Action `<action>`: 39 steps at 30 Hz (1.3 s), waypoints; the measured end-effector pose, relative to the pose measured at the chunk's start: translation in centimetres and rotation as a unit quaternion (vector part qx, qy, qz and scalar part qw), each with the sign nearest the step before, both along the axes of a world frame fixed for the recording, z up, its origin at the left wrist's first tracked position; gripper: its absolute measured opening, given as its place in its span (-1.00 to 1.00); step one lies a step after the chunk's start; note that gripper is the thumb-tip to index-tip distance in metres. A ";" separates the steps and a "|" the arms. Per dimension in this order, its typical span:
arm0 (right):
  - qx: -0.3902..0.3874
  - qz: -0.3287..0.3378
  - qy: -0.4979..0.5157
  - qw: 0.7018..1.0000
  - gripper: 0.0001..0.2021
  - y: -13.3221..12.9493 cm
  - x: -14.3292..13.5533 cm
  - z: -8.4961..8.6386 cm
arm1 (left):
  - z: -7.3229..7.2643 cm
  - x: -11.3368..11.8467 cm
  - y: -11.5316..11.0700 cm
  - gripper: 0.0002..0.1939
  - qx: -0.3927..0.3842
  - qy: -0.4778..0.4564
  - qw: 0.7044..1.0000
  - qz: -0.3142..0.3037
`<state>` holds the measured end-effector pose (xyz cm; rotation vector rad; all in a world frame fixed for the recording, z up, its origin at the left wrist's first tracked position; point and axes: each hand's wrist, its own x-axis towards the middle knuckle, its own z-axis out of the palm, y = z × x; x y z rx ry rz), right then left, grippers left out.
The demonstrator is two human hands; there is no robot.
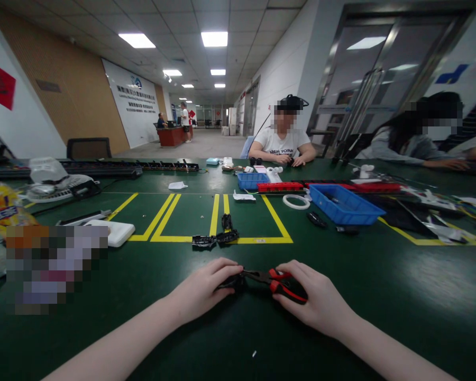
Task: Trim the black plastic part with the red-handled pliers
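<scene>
My left hand is closed around a small black plastic part, whose exact kind I cannot make out. In my right hand are needle-nose pliers with red and black handles. Their jaws point left and meet the edge of the black part; whether they grip it is too small to tell. Beyond my hands lie several similar black parts: one at the left, one beside it and one farther back. They rest on or near yellow tape lines.
A blue bin stands back right, near a white tape roll and a black piece. At left are a white box and a yellow snack bag. A white scrap lies in front. Across the green table sits a person.
</scene>
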<state>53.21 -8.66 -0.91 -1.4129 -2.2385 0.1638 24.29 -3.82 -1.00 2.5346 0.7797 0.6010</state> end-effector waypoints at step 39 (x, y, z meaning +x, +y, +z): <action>-0.032 0.012 0.044 0.998 -0.64 -0.1 0.0 0.6 | 1.6 0.1 -0.9 -0.55 0.031 0.008 0.999 0.000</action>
